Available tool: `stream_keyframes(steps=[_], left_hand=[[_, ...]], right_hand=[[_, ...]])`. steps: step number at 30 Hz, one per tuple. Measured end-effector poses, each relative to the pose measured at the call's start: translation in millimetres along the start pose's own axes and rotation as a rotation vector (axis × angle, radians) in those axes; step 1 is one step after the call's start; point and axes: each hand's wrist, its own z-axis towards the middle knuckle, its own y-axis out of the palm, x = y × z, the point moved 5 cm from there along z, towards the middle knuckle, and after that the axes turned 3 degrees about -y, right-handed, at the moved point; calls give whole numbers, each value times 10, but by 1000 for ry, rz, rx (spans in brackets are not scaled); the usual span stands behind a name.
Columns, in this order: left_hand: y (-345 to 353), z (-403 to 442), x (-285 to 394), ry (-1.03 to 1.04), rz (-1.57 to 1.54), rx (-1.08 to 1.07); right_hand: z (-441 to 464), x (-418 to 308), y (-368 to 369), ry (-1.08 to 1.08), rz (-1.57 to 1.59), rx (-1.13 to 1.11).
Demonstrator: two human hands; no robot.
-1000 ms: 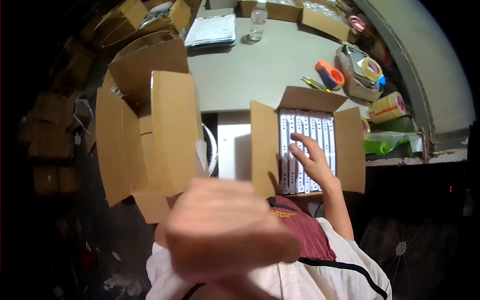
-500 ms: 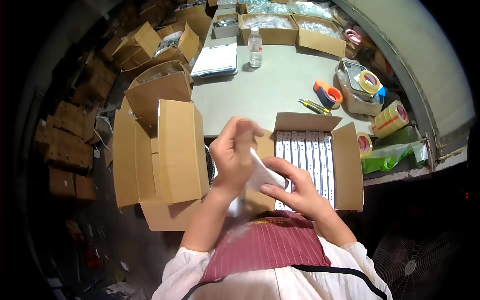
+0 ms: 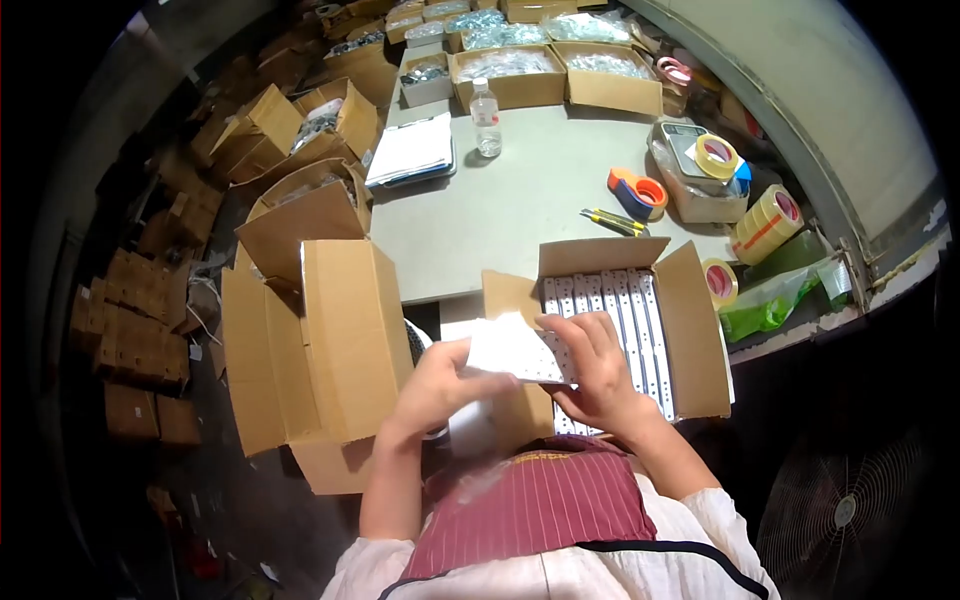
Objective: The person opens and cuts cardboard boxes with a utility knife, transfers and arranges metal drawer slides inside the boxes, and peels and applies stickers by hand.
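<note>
A white piece of card or thin packaging (image 3: 508, 342), with small dark dots along its right part, is held between both hands in front of my apron. My left hand (image 3: 435, 390) is closed on its left edge, with the thumb along the lower side. At the other end, my right hand (image 3: 598, 372) grips it with bent fingers. Beneath and beside the right hand stands an open carton (image 3: 697, 335) filled with a row of upright white dotted strips (image 3: 640, 330). Whether the held piece is folded or a flat packet, I cannot tell.
Another open carton (image 3: 350, 340) stands on the left. On the table (image 3: 545, 160) are a water bottle (image 3: 486, 122), a clipboard with papers (image 3: 412, 150), yellow cutters (image 3: 614, 221), an orange-blue tape dispenser (image 3: 637, 193) and tape rolls (image 3: 767, 225). A fan (image 3: 845, 512) is at lower right.
My left hand has come down from its raised position to the left edge of the white piece, which now lies flatter and more spread. The camera view has shifted slightly.
</note>
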Motion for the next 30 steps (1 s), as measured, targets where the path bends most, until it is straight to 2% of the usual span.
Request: stream_keyframes(steps=[1,8,13,19,22,23,26,27,30], left_hand=[[60,-33,79,-12,19,-41],[13,17,-216,18,-126,21],[41,14,-294,-2,-45,-40],[104,12,-249,39,3,-78],[79,-18,-269,53,17,-65],[77,-24,-272,59,32,-65],[-12,-51,-262,38,-170,65],[-81,-59,-310,4,-165,103],[-122,-37,-258,101,-112,139]], right_hand=[[6,13,16,-4,7,-19],[120,115,-217,18,28,-196],[121,106,-204,-124,68,-259],[100,92,56,-101,209,-263],[-23,163,165,5,297,-299],[-4,162,163,-32,316,-214],[-75,262,163,23,348,-215],[-76,281,146,32,333,-187],[-79,293,116,67,314,-241]])
